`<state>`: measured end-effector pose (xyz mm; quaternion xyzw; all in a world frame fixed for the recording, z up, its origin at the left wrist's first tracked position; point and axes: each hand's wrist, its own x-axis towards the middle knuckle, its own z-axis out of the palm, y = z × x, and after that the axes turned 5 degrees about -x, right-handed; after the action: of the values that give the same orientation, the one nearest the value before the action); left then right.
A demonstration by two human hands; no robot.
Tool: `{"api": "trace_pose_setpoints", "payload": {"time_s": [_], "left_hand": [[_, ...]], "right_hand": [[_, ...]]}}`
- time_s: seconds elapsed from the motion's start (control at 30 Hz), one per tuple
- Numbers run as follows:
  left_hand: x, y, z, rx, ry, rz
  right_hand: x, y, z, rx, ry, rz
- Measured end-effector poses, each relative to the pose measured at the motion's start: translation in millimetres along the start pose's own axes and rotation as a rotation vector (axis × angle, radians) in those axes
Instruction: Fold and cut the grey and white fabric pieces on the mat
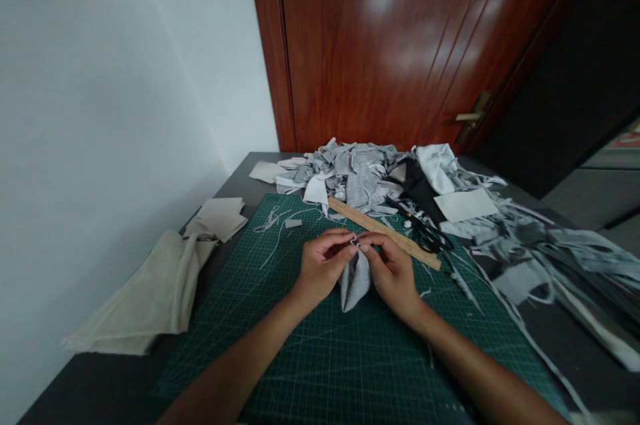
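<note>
A small piece of grey fabric (356, 284) hangs between my two hands, above the green cutting mat (300, 372). My left hand (325, 262) pinches its top edge with thumb and forefinger. Close beside it, my right hand (393, 268) pinches the same edge from the other side. The fingertips of both hands nearly meet, and the fabric's lower end tapers to a point. Just beyond my hands lies a wooden ruler (385, 232), slanting across the mat. Black-handled scissors (427, 235) rest at the ruler's far right side.
Grey fabric scraps (357, 172) are heaped at the back of the table. Fabric strips (560, 258) spread over the right side. Folded beige cloth (150, 292) lies at the left, near the white wall (125, 78). Behind the table stands a wooden door (370, 45). Loose threads (275, 238) lie on the mat.
</note>
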<state>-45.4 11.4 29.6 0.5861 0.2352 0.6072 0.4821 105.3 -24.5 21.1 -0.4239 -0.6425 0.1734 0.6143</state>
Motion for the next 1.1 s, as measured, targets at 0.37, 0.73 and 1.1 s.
{"api": "trace_pose_setpoints", "payload": {"time_s": [0.37, 0.73, 1.1], "left_hand": [[-6, 9, 9, 0.12, 0.023, 0.042], [-11, 12, 13, 0.068, 0.073, -0.137], [-9, 15, 13, 0.091, 0.014, -0.066]], "right_hand": [[0, 0, -4, -0.146, 0.01, -0.152], [1, -3, -5, -0.213, -0.007, -0.124], [4, 4, -9, -0.24, 0.007, -0.104]]}}
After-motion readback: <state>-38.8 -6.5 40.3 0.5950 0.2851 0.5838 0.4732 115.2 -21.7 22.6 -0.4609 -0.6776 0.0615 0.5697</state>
